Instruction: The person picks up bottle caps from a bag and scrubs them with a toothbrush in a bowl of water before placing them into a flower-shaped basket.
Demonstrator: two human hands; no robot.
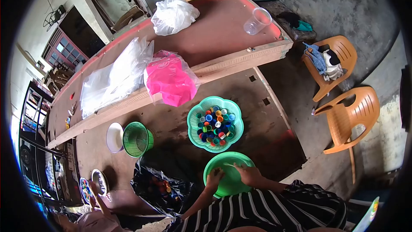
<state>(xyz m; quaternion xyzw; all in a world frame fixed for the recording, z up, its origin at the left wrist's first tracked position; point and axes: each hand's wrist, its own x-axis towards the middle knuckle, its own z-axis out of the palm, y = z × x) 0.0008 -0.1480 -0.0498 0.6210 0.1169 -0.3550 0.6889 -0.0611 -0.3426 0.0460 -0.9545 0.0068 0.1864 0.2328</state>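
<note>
A green plastic basin sits in front of me at the lower middle. My left hand reaches into its left side with the fingers curled; what they hold, if anything, is hidden. My right hand is over the right side of the basin, fingers bent, and a small pale sliver shows by its fingertips, too small to name. Just beyond the basin stands a scalloped mint-green basket with many coloured bottle caps in it. Left of my left arm, a black plastic bag gapes open around more coloured caps.
Left of the basket are a green pail and a white bucket. A raised board carries clear plastic bags, a pink bag and a clear cup. At lower left another person reaches toward a bowl. Orange chairs stand right.
</note>
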